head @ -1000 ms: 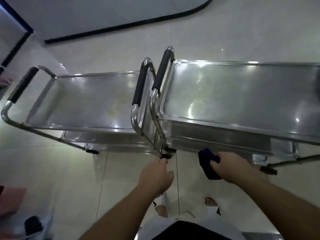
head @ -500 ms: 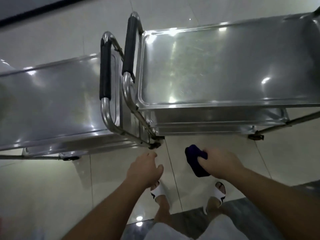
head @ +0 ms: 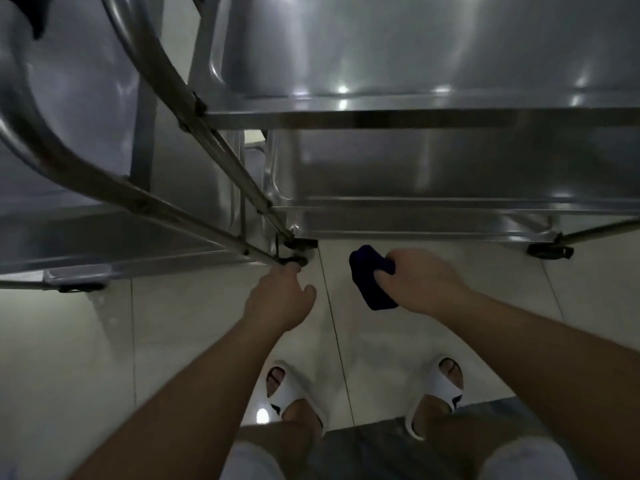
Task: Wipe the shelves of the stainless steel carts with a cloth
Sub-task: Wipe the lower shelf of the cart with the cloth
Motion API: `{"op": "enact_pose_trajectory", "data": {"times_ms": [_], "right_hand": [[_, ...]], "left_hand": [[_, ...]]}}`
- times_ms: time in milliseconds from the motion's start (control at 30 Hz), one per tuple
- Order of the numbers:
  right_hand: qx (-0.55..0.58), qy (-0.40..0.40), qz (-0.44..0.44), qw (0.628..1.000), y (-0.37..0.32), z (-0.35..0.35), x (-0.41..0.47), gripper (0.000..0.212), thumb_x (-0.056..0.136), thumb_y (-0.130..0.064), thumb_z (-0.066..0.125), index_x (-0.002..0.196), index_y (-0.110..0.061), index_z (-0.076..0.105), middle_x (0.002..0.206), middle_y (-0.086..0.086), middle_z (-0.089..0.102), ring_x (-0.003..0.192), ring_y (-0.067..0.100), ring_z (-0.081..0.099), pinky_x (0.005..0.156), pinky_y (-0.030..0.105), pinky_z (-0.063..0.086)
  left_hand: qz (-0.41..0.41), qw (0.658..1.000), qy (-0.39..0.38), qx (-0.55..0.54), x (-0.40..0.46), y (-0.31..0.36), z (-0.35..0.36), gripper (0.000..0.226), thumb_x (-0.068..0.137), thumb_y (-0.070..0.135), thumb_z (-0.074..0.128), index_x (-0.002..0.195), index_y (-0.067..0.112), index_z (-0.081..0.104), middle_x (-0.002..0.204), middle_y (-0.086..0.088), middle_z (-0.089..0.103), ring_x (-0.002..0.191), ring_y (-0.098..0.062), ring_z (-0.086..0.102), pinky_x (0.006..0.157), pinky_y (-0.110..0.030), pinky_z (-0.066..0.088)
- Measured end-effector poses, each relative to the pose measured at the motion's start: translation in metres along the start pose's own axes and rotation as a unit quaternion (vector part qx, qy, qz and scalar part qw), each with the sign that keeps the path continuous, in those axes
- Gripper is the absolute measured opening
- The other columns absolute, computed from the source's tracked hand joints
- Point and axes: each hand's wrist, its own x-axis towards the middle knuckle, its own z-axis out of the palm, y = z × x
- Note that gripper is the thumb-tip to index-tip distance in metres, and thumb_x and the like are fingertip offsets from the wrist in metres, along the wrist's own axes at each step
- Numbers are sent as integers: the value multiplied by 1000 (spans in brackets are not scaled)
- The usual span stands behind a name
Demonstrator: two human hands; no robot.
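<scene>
The left cart [head: 104, 209] is standing close against the right cart [head: 433, 209], their frames nearly touching at the near corners; the person is bending low over both, feet in white slippers [head: 294, 396] on the tiled floor [head: 173, 341]; the left hand [head: 280, 299] is hanging loose and holding nothing, its fingertips just by a caster [head: 294, 260]; the right hand [head: 419, 282] is gripping a bunched dark blue cloth [head: 370, 278] just in front of the right cart's lowest shelf [head: 415, 230], not yet touching it. Risks, as I judge them: the carts are sitting on wheels, so a firm wipe could be rolling one away; the idle fingers could be getting pinched between casters; the bunched cloth may be missing corners.
</scene>
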Motion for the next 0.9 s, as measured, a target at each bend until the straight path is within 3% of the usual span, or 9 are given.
{"op": "enact_pose_trajectory", "data": {"times_ms": [100,300,400,500,567,633,700,800,900], "right_hand": [[-6,16,0,1000,5,37,50,35,97,-46,45,78,-20,59,69,-1,63,65,19,62,55,29,39],[-42,41,-34,998,12,98,147,33,94,-48,41,79,-24,59,78,1,64,73,23,61,68,38,51],[-40,75,-50,995,14,123,197,37,92,-50,40,74,-22,56,71,0,64,64,21,62,58,33,46],[-28,111,-105,988,20,142,246,42,95,-53,41,69,-22,52,63,-2,59,59,19,60,59,33,46],[4,108,-130,986,20,151,276,45,94,-56,41,68,-22,56,63,-1,63,60,21,62,61,37,51],[-11,137,-152,979,19,162,304,46,97,-57,42,72,-22,60,66,-2,66,61,18,65,62,34,53],[-40,190,-168,966,16,174,327,44,100,-55,43,75,-24,61,65,-5,65,60,13,64,60,30,50],[-30,233,-206,950,8,191,346,38,102,-48,46,77,-24,60,65,-6,63,57,10,61,56,26,44],[-46,293,-237,925,-8,209,358,40,103,-47,43,79,-21,62,66,-5,64,57,13,61,55,27,43]], "left_hand": [[-3,1000,18,11,47,-21,27,59,99,46,54,151,21,45,149,-7,51,131,-29,52,102,-40,48],[-5,997,70,-12,140,-52,76,49,96,44,55,139,20,51,134,-7,58,111,-28,59,82,-34,43],[-31,993,98,-58,183,-62,94,48,95,40,59,138,19,53,119,-5,62,98,-26,63,80,-38,56],[-66,974,145,-159,224,-70,117,47,96,38,61,136,14,52,108,-3,60,83,-20,59,58,-28,48],[-63,951,200,-229,249,-77,130,53,97,41,61,139,12,50,123,-6,60,92,-21,58,56,-24,40],[-31,909,269,-318,270,-83,139,55,95,40,63,142,17,46,129,-1,56,104,-20,57,74,-27,46],[0,850,313,-423,285,-82,143,50,94,35,67,139,26,48,118,10,59,102,-14,61,80,-30,50],[9,779,334,-531,297,-80,144,25,95,31,68,116,34,54,100,12,65,89,-7,65,70,-25,50],[17,759,355,-546,307,-84,142,16,95,33,68,102,39,55,96,10,68,84,-6,66,70,-27,50]]}}
